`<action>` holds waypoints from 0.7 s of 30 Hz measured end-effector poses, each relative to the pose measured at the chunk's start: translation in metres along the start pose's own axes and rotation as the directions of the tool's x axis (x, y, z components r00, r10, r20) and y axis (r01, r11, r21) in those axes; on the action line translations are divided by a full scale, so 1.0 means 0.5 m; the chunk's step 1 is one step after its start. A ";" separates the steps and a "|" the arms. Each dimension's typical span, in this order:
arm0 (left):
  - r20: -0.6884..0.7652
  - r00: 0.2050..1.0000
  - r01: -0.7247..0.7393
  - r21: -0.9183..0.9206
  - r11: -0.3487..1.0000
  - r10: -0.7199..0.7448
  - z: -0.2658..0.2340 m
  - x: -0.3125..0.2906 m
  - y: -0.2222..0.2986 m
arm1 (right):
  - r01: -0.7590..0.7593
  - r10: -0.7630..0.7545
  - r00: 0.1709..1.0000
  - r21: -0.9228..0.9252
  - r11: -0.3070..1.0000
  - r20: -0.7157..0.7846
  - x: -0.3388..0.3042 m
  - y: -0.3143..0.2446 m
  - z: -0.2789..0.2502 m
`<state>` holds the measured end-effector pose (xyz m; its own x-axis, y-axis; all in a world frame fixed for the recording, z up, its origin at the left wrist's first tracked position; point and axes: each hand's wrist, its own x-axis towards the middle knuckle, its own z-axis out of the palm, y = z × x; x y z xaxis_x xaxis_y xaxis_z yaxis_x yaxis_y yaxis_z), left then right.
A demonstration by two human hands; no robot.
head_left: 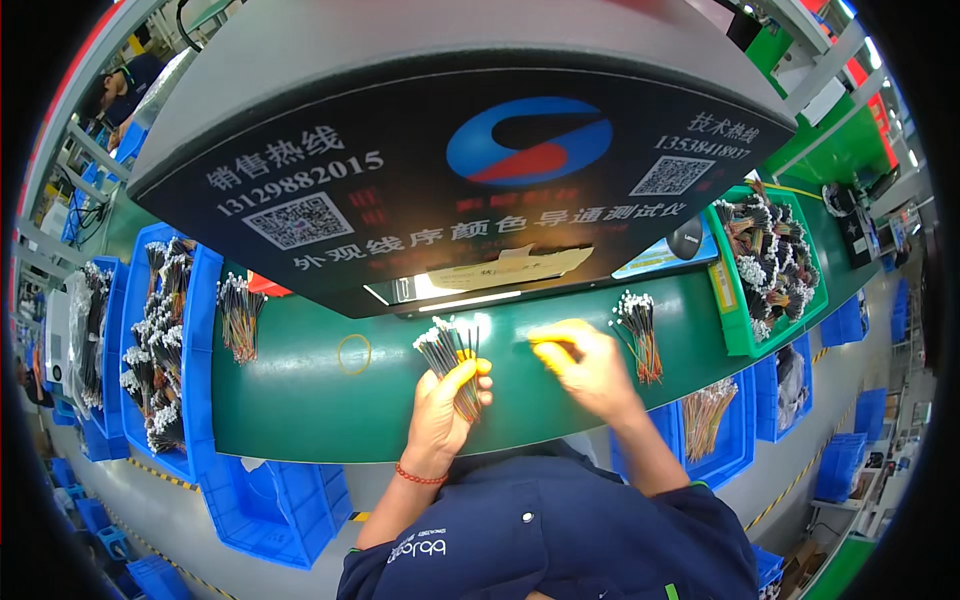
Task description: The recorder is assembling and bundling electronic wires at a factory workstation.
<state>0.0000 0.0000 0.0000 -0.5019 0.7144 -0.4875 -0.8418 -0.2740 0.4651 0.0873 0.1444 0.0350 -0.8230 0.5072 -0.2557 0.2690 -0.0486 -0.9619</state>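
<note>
My left hand (444,405), with yellow finger covers and a red beaded bracelet, is closed around a bundle of thin wire leads (440,350). White connectors top the bundle, and a few leads fan apart from the rest above my thumb. To the right, my right hand (590,365) is apart from the bundle, its yellow-covered thumb and forefinger drawn together. Whatever is between those fingertips, if anything, is too small to make out. Another pile of wire leads (640,335) lies on the green table just right of that hand.
A black-fronted testing machine (420,190) overhangs the green table (310,400). More leads (240,318) and a yellow ring (354,354) lie to the left. Full bins, one blue (203,350) and one green (740,335), flank the table; another blue bin (275,510) stands below its front edge.
</note>
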 end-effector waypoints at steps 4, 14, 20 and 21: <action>-0.002 1.000 -0.016 0.004 1.000 0.016 0.009 -0.001 -0.003 | 0.139 -0.148 0.989 0.225 0.964 0.024 0.026 0.028 0.067; -0.111 0.993 -0.053 -0.022 0.998 0.051 -0.013 -0.006 0.019 | -0.470 0.238 0.881 0.698 0.540 0.409 0.107 0.031 0.052; -0.129 0.991 -0.045 -0.023 0.999 0.042 -0.011 0.001 0.017 | -0.455 0.262 0.890 0.759 0.465 0.374 0.109 0.049 0.060; -0.129 0.991 -0.044 -0.024 0.999 0.040 -0.011 0.002 0.016 | -0.448 0.255 0.893 0.768 0.458 0.370 0.108 0.051 0.060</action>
<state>-0.0083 -0.0051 -0.0005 -0.5568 0.6135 -0.5600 -0.8237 -0.3204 0.4679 0.0346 0.1449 -0.0061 -0.8517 0.1226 -0.5095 0.1083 -0.9101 -0.4000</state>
